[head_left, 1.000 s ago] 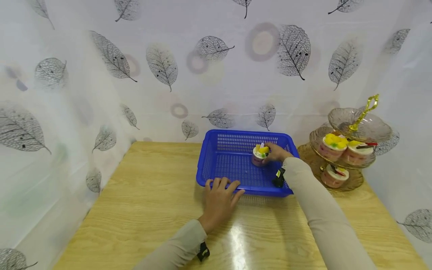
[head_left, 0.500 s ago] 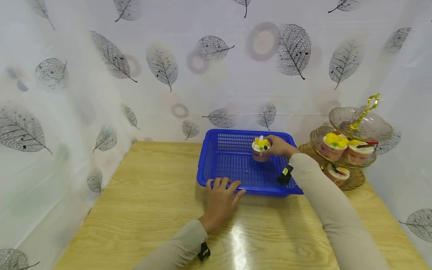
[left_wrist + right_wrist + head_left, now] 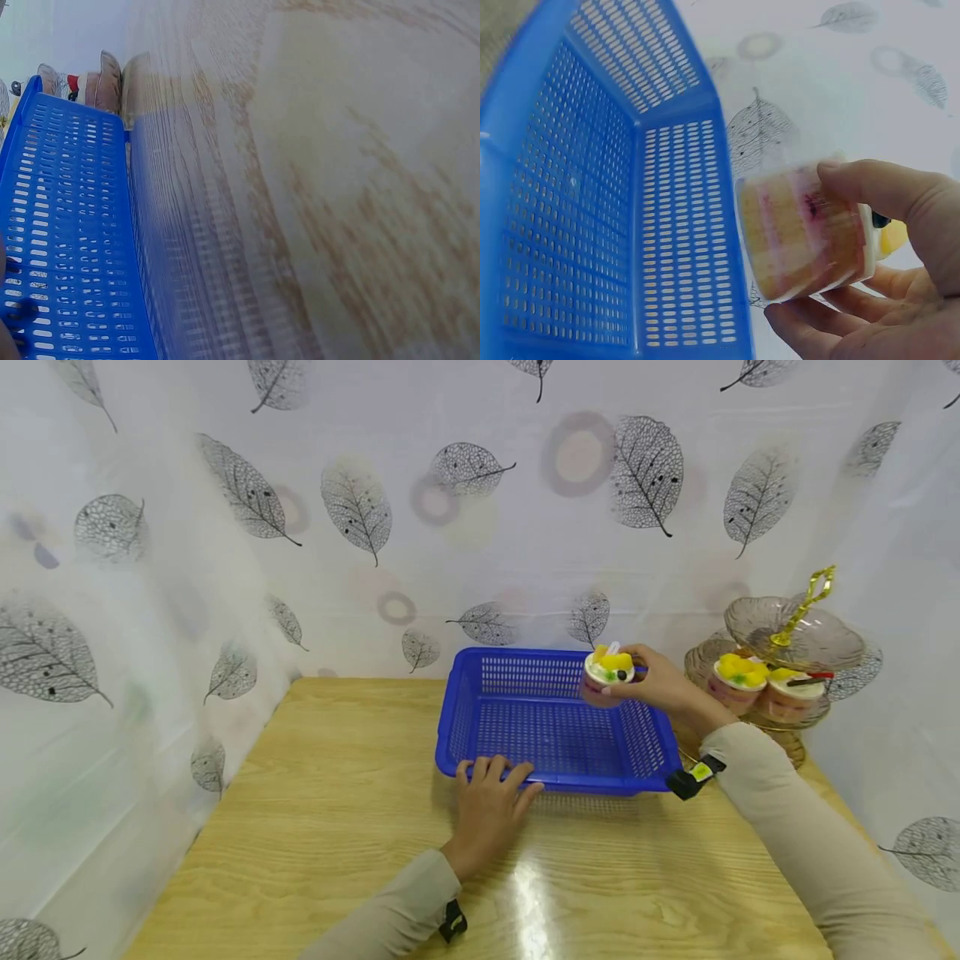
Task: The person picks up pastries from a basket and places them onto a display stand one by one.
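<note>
A clear cup of layered cake (image 3: 606, 679), topped with white cream, yellow fruit pieces and a dark berry, is held above the right end of the blue plastic basket (image 3: 551, 781). My right hand (image 3: 660, 682) grips it, thumb on one side and fingers on the other; in the right wrist view the cake cup (image 3: 802, 229) shows pink and yellow layers. My left hand (image 3: 487, 814) holds the basket's near rim, fingers hooked over it. Only slivers of that hand show in the left wrist view, beside the slotted basket wall (image 3: 75, 225).
At the right stands a tiered, clear dessert stand (image 3: 795, 635) with a gold handle. Two cake cups (image 3: 787, 697) sit on its middle tier; my right forearm hides much of the lower tier. A leaf-printed curtain (image 3: 480, 543) hangs behind the wooden table (image 3: 337, 827).
My right hand has lifted the cake cup from the basket floor and carried it up and right, toward the stand. The left hand and basket have stayed in place.
</note>
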The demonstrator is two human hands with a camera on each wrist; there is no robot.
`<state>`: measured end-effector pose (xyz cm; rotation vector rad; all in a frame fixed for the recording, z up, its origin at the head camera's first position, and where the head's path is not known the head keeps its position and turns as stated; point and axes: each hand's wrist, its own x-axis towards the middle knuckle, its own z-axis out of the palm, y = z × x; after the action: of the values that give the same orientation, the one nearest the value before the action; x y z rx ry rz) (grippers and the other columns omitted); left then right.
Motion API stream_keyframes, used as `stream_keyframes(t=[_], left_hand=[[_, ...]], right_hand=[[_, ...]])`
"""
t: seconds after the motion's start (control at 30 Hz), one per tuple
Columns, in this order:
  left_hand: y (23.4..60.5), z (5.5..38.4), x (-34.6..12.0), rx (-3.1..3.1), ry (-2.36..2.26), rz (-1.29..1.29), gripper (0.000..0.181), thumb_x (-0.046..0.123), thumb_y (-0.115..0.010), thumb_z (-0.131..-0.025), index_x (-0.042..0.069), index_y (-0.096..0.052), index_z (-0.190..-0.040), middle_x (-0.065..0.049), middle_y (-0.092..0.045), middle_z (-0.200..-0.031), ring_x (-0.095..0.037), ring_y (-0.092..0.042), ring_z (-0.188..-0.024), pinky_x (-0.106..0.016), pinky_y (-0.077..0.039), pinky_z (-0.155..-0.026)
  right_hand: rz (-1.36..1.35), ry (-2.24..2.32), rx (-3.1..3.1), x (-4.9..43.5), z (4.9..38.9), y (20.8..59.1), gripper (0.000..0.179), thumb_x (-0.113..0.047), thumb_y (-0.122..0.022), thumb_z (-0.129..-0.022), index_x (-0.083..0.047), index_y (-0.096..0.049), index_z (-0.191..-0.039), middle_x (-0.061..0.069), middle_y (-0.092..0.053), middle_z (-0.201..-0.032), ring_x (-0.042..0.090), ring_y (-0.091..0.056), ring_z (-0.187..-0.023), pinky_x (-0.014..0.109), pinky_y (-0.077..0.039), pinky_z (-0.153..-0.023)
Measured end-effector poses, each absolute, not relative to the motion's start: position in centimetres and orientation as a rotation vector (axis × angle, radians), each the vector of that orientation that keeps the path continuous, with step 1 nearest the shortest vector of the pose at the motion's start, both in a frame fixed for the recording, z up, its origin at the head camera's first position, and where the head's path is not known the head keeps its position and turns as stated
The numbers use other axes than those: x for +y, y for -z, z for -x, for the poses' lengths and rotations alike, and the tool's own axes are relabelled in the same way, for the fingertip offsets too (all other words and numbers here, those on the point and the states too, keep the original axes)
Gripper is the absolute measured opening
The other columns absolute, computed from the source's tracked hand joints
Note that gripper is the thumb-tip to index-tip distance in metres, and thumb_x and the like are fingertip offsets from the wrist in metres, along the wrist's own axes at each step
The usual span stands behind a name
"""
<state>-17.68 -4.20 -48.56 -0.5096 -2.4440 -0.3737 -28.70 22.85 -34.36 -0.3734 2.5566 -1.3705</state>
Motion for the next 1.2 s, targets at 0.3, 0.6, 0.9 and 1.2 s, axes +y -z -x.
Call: stream_keyframes(t=[0.3,0.6,0.9,1.2], left_hand=[[48.8,17.7,-4.2,-2.413,0.384,0.515,0.034,0.052,-0.049,-0.095,0.029,-0.069,-0.108,0.004,-0.06,-0.097,-0.019,-0.052,-0.092,-0.051,-0.035,-0.089],[48.8,18.0,-4.2,-2.437,0.376,0.506,0.035,0.054,-0.046,-0.096,0.03,-0.068,-0.11,0.004,-0.059,-0.097,-0.019,-0.052,-0.093,-0.051,-0.035,-0.09],[48.5,18.0,-4.2,-2.446,0.361,0.506,0.034,0.054,-0.047,-0.095,0.03,-0.067,-0.11,0.004,-0.06,-0.099,-0.019,-0.052,-0.095,-0.052,-0.036,-0.091],[48.4,18.0,-4.1,-2.457,0.381,0.508,0.036,0.053,-0.046,-0.096,0.029,-0.068,-0.111,0.003,-0.06,-0.1,-0.02,-0.052,-0.096,-0.053,-0.035,-0.091]], right_hand=[[0.314,1.492,2.527,26.8,24.7,34.3,0.084,-0.034,-0.067,-0.09,-0.012,-0.014,-0.153,0.016,-0.021,-0.155,0.034,-0.027,-0.141,0.042,-0.038,-0.105],[0.265,1.649,2.529,30.8,21.4,35.6,0.076,-0.02,-0.056,-0.098,-0.023,-0.007,-0.155,0.008,-0.009,-0.161,0.009,-0.031,-0.137,0.009,-0.044,-0.071],[0.202,1.736,2.516,34.3,19.2,38.4,0.069,-0.012,-0.054,-0.098,-0.013,-0.012,-0.153,-0.002,-0.028,-0.145,-0.011,-0.044,-0.112,0.016,-0.049,-0.076],[0.199,1.971,2.368,35.3,17.3,42.3,0.046,-0.003,-0.053,-0.097,-0.028,-0.035,-0.13,-0.021,-0.048,-0.12,-0.011,-0.052,-0.103,0.009,-0.044,-0.079]])
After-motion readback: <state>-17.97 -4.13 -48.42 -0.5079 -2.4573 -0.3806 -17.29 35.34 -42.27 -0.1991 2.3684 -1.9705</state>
